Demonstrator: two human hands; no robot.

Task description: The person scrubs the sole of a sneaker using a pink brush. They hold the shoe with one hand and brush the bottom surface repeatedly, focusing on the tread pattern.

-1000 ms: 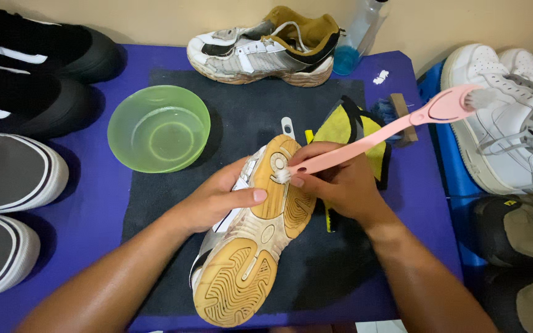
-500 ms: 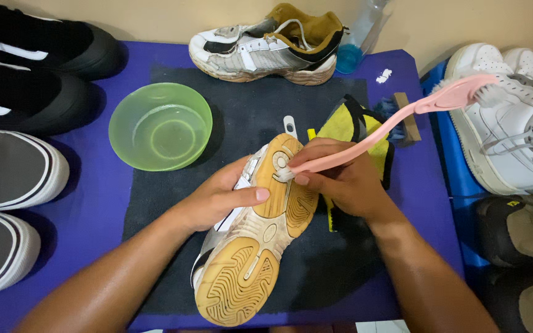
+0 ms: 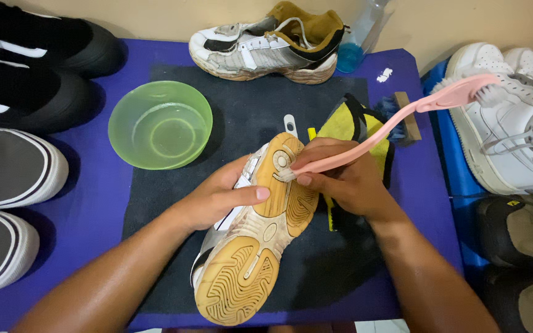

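Sole-up sneaker being brushed, centre frame on black mat.

Left edge: dark and grey shoes (image 3: 13, 166); green bowl (image 3: 160, 123) upper left of centre. Left hand (image 3: 217, 197) fingers wrapped on the sneaker (image 3: 260, 234), thumb across the gum sole. Right hand (image 3: 347, 179) fingers closed on the pink brush (image 3: 396, 126), small bristle end on the forefoot. Sneaker looks light, sole stiff and grippy, upper soft: best held at midfoot. White sneakers (image 3: 513, 117) far right.

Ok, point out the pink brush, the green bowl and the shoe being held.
Pink brush (image 3: 390, 132), head view, mid-handle.
Green bowl (image 3: 120, 120), head view, left rim.
Shoe (image 3: 242, 277), head view, heel of sole.
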